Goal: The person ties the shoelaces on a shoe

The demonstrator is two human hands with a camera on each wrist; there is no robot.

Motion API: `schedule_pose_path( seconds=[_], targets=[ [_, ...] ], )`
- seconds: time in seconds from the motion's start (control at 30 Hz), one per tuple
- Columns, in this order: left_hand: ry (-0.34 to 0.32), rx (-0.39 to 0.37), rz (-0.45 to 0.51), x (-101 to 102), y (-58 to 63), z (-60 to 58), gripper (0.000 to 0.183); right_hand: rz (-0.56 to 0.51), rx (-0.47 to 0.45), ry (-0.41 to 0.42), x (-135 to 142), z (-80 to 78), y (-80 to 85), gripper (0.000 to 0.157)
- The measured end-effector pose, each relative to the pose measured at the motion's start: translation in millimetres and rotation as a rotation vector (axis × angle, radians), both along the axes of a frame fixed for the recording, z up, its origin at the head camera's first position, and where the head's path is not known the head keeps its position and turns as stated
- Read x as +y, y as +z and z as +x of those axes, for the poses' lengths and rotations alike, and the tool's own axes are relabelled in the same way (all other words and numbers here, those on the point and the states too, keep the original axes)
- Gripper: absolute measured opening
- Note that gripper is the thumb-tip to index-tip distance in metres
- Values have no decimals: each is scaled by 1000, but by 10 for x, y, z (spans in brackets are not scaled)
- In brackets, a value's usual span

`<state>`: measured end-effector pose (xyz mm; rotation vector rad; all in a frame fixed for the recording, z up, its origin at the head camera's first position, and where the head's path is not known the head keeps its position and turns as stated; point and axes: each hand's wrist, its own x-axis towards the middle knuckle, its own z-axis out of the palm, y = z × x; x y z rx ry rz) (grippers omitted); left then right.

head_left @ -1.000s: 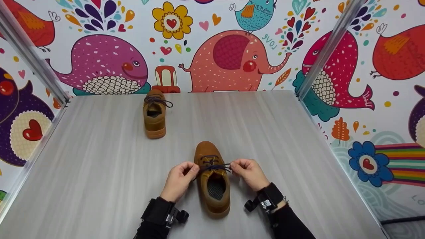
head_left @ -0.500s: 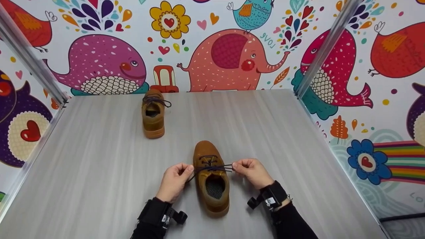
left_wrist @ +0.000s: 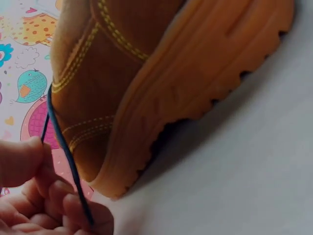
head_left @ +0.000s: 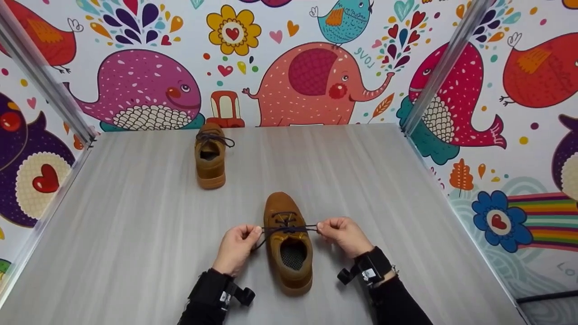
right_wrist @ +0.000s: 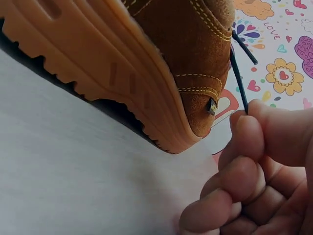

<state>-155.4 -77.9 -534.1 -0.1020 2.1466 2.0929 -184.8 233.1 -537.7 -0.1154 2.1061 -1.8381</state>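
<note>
A brown leather shoe sits upright on the floor in the head view, toe pointing away. Its dark blue shoelace runs sideways across the throat, gathered at the middle. On the left side my left hand pinches a strand between thumb and forefinger; the left wrist view shows another length of shoelace hanging over the curled fingers. On the opposite side my right hand pinches the shoelace between thumb and fingertip. A short free lace end sticks out near it in the right wrist view.
A matching brown shoe, its laces loose to one side, stands farther back on the left. The pale wood-look surface is bounded by walls with cartoon prints and metal posts at the corners.
My left hand has shifted a little left, off the shoe's side, and my right hand slightly right. The shoelace is drawn out longer between them. The shoe stays in place.
</note>
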Motion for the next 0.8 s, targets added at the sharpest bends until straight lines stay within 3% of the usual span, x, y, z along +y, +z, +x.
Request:
schedule_pose_path(
  seconds=[0.13,0.23,0.37,0.47,0.53,0.63,0.7,0.8],
  targets=[
    [-36,-21,85,-71,-49,-40,28,-138,-62,44,76,-51,-62,33],
    [9,-34,124,-82,-47,-69,33,-249,-119,39,103,-88,-89,39],
    [90,41,15,-59,-14,-69,31,-240,-115,32,89,-99,-91,42],
    [133,237,-147,-5,55,-5,20,-222,-115,18,69,-92,-85,41],
    [118,441,-280,70,138,76,13,-222,-122,9,61,-85,-82,39],
    [2,761,-485,230,297,248,16,-219,-130,-4,57,-76,-85,37],
    [-107,926,-641,338,384,376,25,-217,-128,-11,56,-73,-91,37],
    [-236,1010,-865,457,465,565,41,-214,-117,-10,51,-72,-100,36]
  ],
)
